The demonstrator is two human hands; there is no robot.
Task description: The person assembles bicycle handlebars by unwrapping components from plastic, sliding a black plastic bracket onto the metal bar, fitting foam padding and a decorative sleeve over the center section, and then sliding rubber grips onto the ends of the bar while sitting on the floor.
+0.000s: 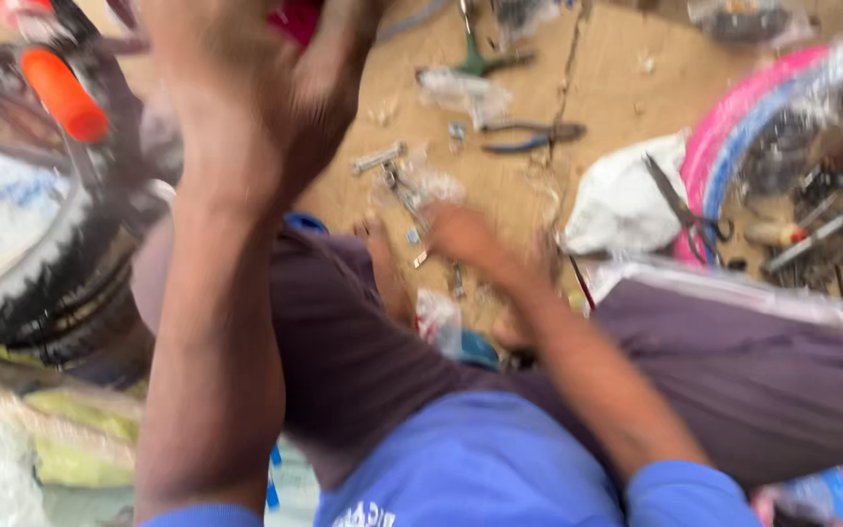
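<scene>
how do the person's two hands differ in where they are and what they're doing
The left hand is raised high at the top of the view, beside the black tyre and the orange grip; the right hand is stretched low over the sandy floor near small metal parts. The left hand's fingers look closed around something red, though blur hides what; the right hand holds nothing that shows. Both are bare and motion-blurred.

An orange grip (63, 95) shows at ten o'clock, beside a black knobbly tyre (36, 283). At two o'clock lies a pink tyre (734, 107) with a blue band inside, next to a white bag (622, 205). The trousers (734, 371) are dull purple, the shirt (480, 468) blue. The floor (617, 107) is tan.
</scene>
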